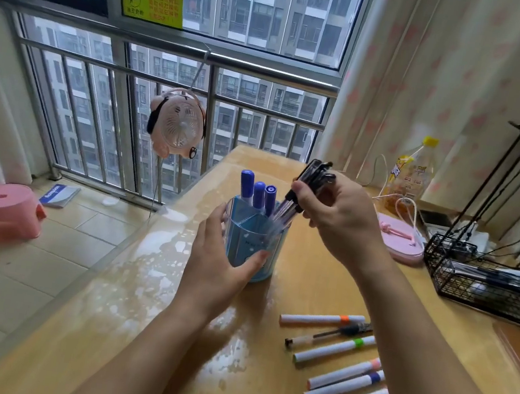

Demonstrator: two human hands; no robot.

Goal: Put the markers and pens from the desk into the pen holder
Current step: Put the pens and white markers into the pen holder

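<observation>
A clear blue pen holder stands mid-desk with three blue-capped markers upright in its back-left compartment. My left hand wraps around the holder's near side. My right hand grips a bunch of clear black-capped pens, their tips lowered into the holder's right compartment. Several white markers with coloured bands and one black gel pen lie on the desk at the lower right.
The wooden desk has a glossy wet-looking patch on its left side. A black wire basket, a pink flat item, cables and a yellow-capped bottle sit at the right. A pink fan hangs on the railing.
</observation>
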